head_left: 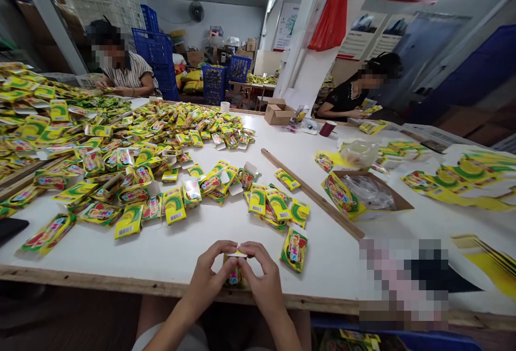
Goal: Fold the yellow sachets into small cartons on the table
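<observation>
Both my hands hold one small yellow-green packet (234, 271) at the near edge of the white table (161, 249). My left hand (209, 278) pinches its left side and my right hand (262, 278) pinches its right side, fingertips meeting at the white top flap. Most of the packet is hidden between my fingers. Another finished packet (295, 249) lies just right of my right hand. A small cluster of packets (274, 203) lies a little farther back.
A large heap of yellow packets (121, 147) covers the table's left half. A long wooden stick (310, 192) lies diagonally right of centre. An open cardboard box (368, 192) with clear plastic bags stands at right, flat yellow cards (463, 176) beyond. Two other people sit at the far side.
</observation>
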Action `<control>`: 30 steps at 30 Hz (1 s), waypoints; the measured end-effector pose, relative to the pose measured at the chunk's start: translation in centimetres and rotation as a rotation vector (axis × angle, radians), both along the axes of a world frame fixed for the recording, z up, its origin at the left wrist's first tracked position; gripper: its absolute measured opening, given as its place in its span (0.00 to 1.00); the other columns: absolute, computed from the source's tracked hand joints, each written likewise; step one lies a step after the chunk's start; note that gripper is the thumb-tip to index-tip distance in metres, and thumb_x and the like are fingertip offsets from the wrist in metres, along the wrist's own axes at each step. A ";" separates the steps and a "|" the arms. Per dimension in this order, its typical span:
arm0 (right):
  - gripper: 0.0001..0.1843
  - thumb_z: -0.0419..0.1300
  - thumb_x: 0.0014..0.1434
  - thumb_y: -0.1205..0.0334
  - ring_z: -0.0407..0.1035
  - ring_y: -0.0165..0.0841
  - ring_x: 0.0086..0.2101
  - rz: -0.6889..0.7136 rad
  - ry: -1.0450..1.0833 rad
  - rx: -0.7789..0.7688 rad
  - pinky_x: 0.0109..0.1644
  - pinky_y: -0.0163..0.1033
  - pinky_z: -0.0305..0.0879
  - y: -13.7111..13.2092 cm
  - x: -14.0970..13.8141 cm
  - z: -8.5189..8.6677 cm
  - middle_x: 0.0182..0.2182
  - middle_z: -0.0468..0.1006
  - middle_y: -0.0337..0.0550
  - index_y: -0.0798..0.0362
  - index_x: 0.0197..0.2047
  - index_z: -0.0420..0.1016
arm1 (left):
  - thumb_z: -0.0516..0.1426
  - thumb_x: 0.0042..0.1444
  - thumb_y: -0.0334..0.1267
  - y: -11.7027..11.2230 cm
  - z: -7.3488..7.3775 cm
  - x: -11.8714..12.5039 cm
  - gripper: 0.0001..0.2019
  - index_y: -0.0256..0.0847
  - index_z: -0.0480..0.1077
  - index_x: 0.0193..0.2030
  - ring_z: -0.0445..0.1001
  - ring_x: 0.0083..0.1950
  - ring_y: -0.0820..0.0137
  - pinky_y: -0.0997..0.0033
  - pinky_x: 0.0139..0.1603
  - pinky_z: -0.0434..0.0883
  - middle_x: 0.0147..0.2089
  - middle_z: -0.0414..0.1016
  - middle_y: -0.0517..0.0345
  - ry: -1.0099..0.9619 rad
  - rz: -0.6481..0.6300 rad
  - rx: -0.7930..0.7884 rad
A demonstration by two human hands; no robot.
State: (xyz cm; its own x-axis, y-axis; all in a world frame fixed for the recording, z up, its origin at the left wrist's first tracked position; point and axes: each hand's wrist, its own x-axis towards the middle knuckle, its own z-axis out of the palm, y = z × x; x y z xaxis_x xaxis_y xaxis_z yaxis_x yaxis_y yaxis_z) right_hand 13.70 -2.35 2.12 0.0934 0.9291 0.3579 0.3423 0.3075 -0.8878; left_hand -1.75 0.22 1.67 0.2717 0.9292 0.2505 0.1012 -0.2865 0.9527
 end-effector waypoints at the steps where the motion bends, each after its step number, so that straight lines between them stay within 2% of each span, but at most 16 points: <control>1: 0.06 0.60 0.60 0.64 0.72 0.38 0.44 -0.007 -0.008 0.005 0.48 0.42 0.69 -0.1 0.0 0.2 0.40 0.78 0.45 0.49 0.41 0.78 | 0.56 0.61 0.40 0.0 0.2 0.0 0.08 0.42 0.74 0.42 0.76 0.50 0.60 0.61 0.53 0.71 0.46 0.79 0.50 0.002 0.010 -0.001; 8: 0.05 0.60 0.60 0.61 0.72 0.36 0.35 -0.081 0.008 -0.027 0.38 0.37 0.70 0.2 -0.4 0.6 0.35 0.78 0.44 0.51 0.38 0.76 | 0.58 0.58 0.42 0.4 1.1 0.5 0.10 0.41 0.74 0.43 0.76 0.43 0.63 0.66 0.46 0.73 0.41 0.80 0.52 -0.029 0.044 -0.137; 13: 0.06 0.60 0.58 0.60 0.71 0.35 0.31 -0.128 0.015 -0.100 0.38 0.37 0.68 0.7 -0.4 1.1 0.30 0.78 0.41 0.52 0.36 0.75 | 0.59 0.56 0.43 0.8 1.2 1.0 0.10 0.39 0.74 0.40 0.76 0.36 0.66 0.70 0.38 0.73 0.35 0.79 0.55 -0.068 0.094 -0.185; 18: 0.08 0.58 0.61 0.58 0.72 0.35 0.33 -0.077 0.068 -0.109 0.38 0.36 0.68 0.5 -0.1 1.2 0.31 0.78 0.42 0.52 0.34 0.75 | 0.58 0.58 0.41 0.6 0.6 0.8 0.08 0.40 0.75 0.38 0.77 0.41 0.63 0.68 0.43 0.73 0.37 0.79 0.54 -0.091 0.047 -0.184; 23: 0.07 0.58 0.62 0.60 0.73 0.36 0.37 -0.023 0.097 -0.088 0.42 0.37 0.69 -0.1 -0.7 -0.4 0.35 0.79 0.43 0.51 0.38 0.77 | 0.57 0.60 0.38 -0.1 0.0 0.0 0.07 0.42 0.77 0.39 0.76 0.46 0.63 0.66 0.48 0.71 0.41 0.79 0.53 -0.071 0.004 -0.075; 25: 0.07 0.57 0.62 0.61 0.73 0.36 0.38 -0.025 0.097 -0.081 0.42 0.37 0.70 -0.5 -0.8 -0.5 0.36 0.79 0.44 0.51 0.39 0.77 | 0.57 0.60 0.38 -0.4 -0.1 -0.2 0.08 0.44 0.76 0.42 0.76 0.47 0.63 0.65 0.50 0.71 0.43 0.78 0.53 -0.064 -0.019 -0.072; 27: 0.08 0.56 0.63 0.60 0.73 0.37 0.38 -0.076 0.053 -0.051 0.43 0.38 0.70 -1.5 0.3 0.3 0.36 0.79 0.44 0.50 0.38 0.77 | 0.56 0.61 0.39 -0.6 -0.4 -0.3 0.11 0.45 0.73 0.50 0.75 0.49 0.63 0.64 0.51 0.72 0.48 0.77 0.52 -0.072 -0.031 -0.100; 30: 0.11 0.55 0.63 0.56 0.74 0.39 0.37 -0.258 -0.110 -0.068 0.41 0.38 0.70 -4.3 4.9 3.0 0.35 0.79 0.44 0.50 0.37 0.77 | 0.55 0.62 0.42 -0.6 -0.9 -0.6 0.16 0.45 0.67 0.56 0.76 0.49 0.63 0.62 0.51 0.72 0.51 0.75 0.51 -0.080 -0.001 -0.166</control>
State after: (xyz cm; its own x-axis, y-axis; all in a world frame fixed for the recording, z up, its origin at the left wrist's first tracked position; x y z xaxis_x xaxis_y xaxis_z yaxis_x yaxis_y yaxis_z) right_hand 18.55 -6.66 5.16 0.2936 0.9019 0.3168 0.4968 0.1392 -0.8566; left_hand -2.39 -0.40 0.82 0.2581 0.9593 0.1143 0.0234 -0.1245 0.9919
